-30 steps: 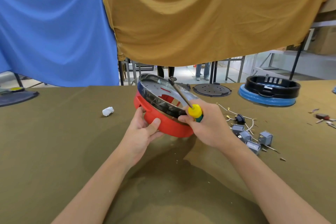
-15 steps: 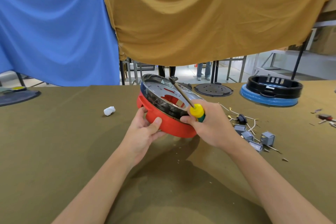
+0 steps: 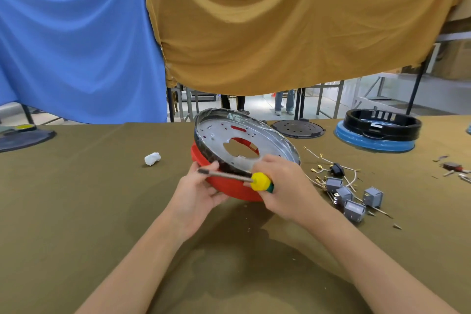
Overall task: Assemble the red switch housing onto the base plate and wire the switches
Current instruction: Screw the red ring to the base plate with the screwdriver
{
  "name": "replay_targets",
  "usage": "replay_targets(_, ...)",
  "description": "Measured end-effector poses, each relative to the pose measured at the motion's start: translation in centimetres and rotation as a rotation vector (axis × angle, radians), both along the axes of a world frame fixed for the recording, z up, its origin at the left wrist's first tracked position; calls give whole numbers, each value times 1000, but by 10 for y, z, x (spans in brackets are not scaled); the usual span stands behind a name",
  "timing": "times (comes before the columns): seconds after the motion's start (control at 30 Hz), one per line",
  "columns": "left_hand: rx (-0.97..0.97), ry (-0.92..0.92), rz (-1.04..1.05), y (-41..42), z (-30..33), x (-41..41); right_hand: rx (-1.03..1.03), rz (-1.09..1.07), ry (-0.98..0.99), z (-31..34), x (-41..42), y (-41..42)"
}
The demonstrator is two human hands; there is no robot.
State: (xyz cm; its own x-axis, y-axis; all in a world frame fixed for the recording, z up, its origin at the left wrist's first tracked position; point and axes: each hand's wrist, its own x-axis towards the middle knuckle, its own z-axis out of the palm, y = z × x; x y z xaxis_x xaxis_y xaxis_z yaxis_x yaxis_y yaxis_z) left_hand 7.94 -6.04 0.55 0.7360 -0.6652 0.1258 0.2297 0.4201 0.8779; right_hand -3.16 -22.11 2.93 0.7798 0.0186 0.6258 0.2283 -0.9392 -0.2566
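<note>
Right hand (image 3: 283, 186) curled round screwdriver (image 3: 260, 181): yellow-green handle, metal shaft lying roughly level, tip pointing left. Left hand (image 3: 201, 192) grips near rim of red switch housing (image 3: 229, 190). Silver base plate (image 3: 244, 145) sits on housing, tilted toward camera, red showing through central hole. Grey switches (image 3: 353, 199) on desk (image 3: 76, 199), just right.

Left hand (image 3: 197, 192) tilts red housing (image 3: 229, 190) — right hand (image 3: 283, 186) grips screwdriver (image 3: 244, 178).
</note>
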Motion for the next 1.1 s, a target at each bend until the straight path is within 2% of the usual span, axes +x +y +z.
replay_targets(0.13,20,7,-66,1,3,-3,-210,68,-42,-8,0,9)
replay_targets(0.27,97,87,115,-1,-3,1,-388,118,-63,-17,5,19)
replay_targets(0.53,103,99,242,1,-9,2,-518,140,-19,-27,8,25)
replay_targets(0.7,77,106,361,1,-8,2,-452,119,75,-28,6,26)
replay_targets(0.97,77,106,419,-2,-7,3,-324,139,114,-29,7,24)
replay_targets(1.1,42,86,435,-5,-10,3,-124,112,132,-31,7,21)
